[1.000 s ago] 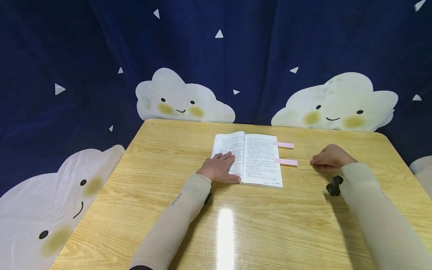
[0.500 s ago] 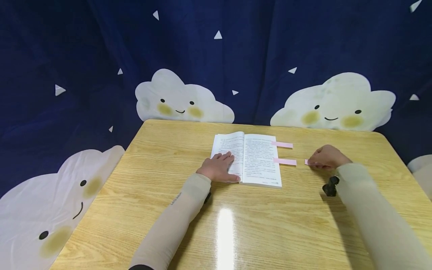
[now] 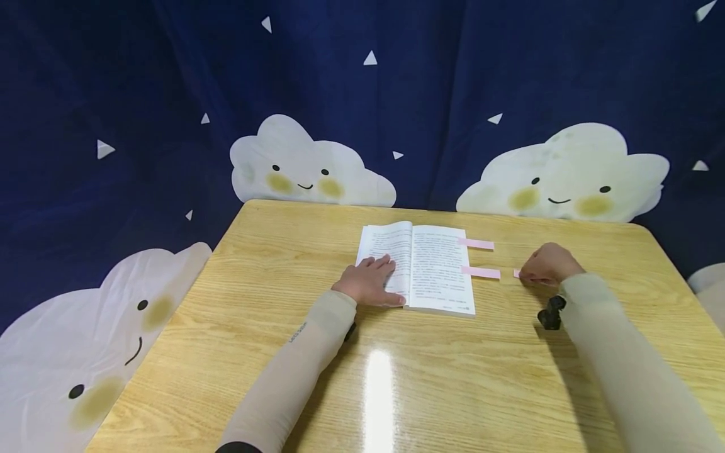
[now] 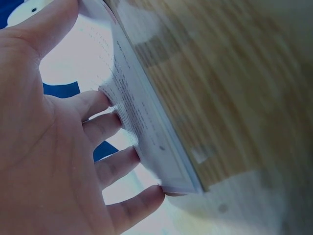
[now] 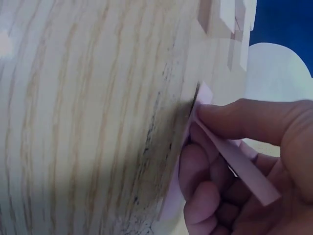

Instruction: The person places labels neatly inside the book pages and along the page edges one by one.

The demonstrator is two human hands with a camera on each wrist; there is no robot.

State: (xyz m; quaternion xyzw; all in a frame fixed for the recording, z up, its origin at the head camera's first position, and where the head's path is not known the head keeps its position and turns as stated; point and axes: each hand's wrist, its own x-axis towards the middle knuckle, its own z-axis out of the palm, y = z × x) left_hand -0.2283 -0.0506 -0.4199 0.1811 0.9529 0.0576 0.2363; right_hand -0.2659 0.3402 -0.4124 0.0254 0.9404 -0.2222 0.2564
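Observation:
An open book (image 3: 442,277) lies on the wooden table, with printed text on both pages. My left hand (image 3: 369,282) rests spread on its left page, thumb near the spine's lower end; the left wrist view shows those fingers against the page (image 4: 139,117). Two pink sticky strips (image 3: 477,243) stick out past the right page's edge, one above the other. To their right, my right hand (image 3: 549,264) pinches a pink sticky strip (image 5: 247,171) between thumb and fingers. That strip angles away from another pink length (image 5: 171,196) lying along the fingers, close over the tabletop.
The wooden table (image 3: 283,251) has rounded far corners. Behind it hangs a dark blue curtain (image 3: 430,94) with smiling white clouds and small triangles. A black wrist camera (image 3: 550,313) sits under the right wrist. Light glares on the near tabletop.
My right hand has shifted slightly left toward the book, and a pink end now shows beyond its fingertips. My left hand stays on the page; the book and its two strips lie as before.

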